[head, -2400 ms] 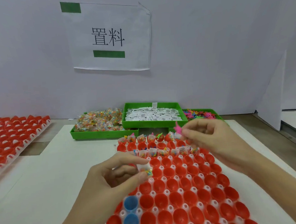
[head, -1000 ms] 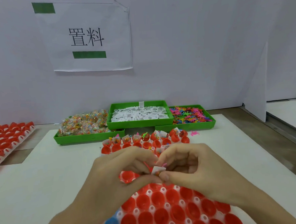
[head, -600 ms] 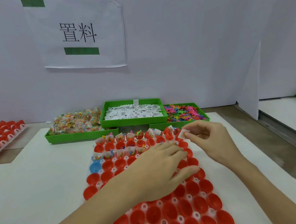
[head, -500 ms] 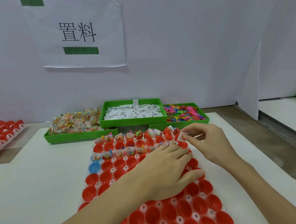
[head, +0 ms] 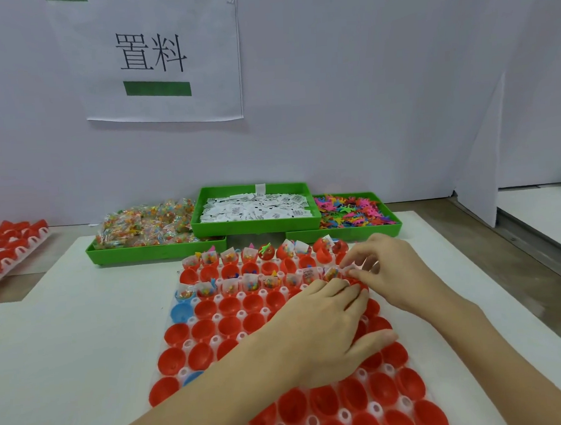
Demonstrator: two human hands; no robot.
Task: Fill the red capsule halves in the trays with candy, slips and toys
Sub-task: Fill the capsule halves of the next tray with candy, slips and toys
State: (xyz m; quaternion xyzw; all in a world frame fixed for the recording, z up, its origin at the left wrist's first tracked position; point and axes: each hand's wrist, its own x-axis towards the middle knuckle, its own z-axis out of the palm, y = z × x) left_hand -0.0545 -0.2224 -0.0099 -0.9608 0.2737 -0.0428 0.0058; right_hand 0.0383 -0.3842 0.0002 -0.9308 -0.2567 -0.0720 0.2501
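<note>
Your left hand (head: 327,327) lies flat, fingers straight, on the red capsule halves (head: 233,325) in the white tray (head: 214,341) on the table (head: 68,337). Your right hand (head: 389,271) has its grip pinched together on a small white slip (head: 347,269) at the right end of the second row, just beyond your left fingertips. Green bins of candy (head: 143,226), slips (head: 256,208) and toys (head: 350,212) sit behind the tray.
</note>
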